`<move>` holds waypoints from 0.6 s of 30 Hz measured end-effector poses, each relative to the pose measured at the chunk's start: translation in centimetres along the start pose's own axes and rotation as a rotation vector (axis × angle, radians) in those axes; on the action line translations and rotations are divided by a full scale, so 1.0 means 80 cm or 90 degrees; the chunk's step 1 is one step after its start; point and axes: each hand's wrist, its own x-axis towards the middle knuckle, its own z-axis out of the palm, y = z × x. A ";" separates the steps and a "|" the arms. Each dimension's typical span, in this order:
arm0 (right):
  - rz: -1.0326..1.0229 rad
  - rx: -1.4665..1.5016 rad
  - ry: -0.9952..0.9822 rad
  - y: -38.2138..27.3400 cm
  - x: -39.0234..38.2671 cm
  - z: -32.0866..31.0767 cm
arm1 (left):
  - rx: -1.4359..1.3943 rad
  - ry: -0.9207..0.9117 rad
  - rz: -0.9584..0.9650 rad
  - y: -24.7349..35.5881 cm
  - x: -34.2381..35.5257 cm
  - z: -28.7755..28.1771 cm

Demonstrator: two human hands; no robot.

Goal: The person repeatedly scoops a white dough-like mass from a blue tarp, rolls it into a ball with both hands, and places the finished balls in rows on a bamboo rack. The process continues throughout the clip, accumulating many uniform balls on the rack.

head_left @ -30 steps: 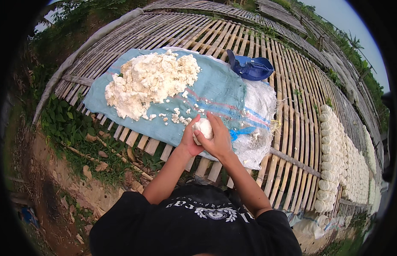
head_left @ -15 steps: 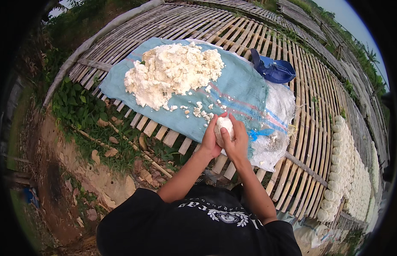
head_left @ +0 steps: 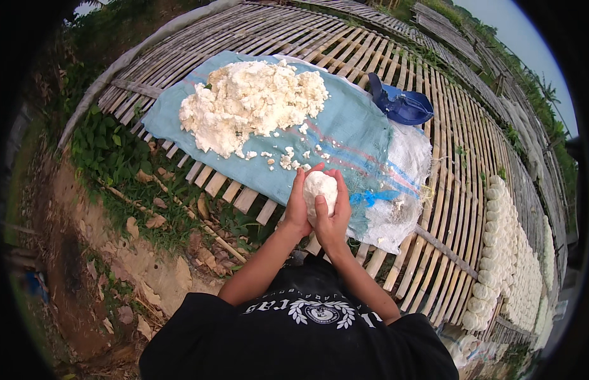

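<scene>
A rounded ball of white, crumbly dough (head_left: 320,189) sits between my two cupped palms, above the near edge of a blue woven sack (head_left: 275,171). My left hand (head_left: 298,206) wraps its left side, and my right hand (head_left: 337,218) closes on its right side with the thumb across the front. Beyond my hands, a big heap of the same white crumbly mass (head_left: 253,104) lies on the sack. Small loose crumbs (head_left: 290,158) are scattered between the heap and my fingers.
The sack lies on a slatted bamboo platform (head_left: 449,209). A dark blue plastic scoop-like piece (head_left: 402,104) rests at its far right corner, near a white sack (head_left: 408,158). Rows of pale round lumps (head_left: 494,253) line the platform at right. Leafy plants (head_left: 111,152) grow at left.
Both hands have come slightly nearer to my body and to the left with the ball. More of the ball's top shows between the fingers. The view has shifted a little.
</scene>
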 end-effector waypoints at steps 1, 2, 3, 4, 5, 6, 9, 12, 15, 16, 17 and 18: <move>-0.075 -0.022 -0.036 0.000 0.003 -0.009 | -0.042 -0.052 -0.013 0.002 0.000 -0.001; -0.054 -0.054 -0.056 0.001 0.006 -0.017 | -0.069 -0.071 -0.009 0.002 0.000 0.000; -0.056 -0.072 -0.081 0.003 0.010 -0.023 | -0.086 -0.091 -0.013 0.001 0.000 0.002; -0.069 -0.065 -0.065 0.004 0.013 -0.029 | -0.102 -0.102 -0.005 0.000 0.000 0.003; -0.026 0.008 -0.017 0.006 0.015 -0.029 | -0.049 -0.099 0.005 -0.004 0.003 0.007; -0.027 0.016 -0.017 0.008 0.015 -0.032 | -0.025 -0.107 0.038 -0.009 0.005 0.011; 0.000 -0.003 -0.017 0.013 0.018 -0.033 | 0.030 -0.021 0.108 -0.029 0.012 0.019; 0.077 -0.024 0.019 0.017 0.030 -0.029 | 0.072 0.073 0.032 -0.031 0.022 0.013; -0.052 -0.052 -0.065 0.022 0.047 -0.026 | 0.008 0.012 0.038 -0.019 0.029 0.003; -0.113 -0.044 -0.102 0.024 0.054 -0.026 | -0.013 -0.001 0.028 -0.015 0.032 0.002; -0.096 0.014 -0.125 0.026 0.060 -0.027 | -0.029 -0.021 0.025 -0.008 0.035 -0.001; -0.077 -0.004 -0.128 0.028 0.066 -0.027 | 0.004 -0.026 0.038 -0.008 0.040 0.002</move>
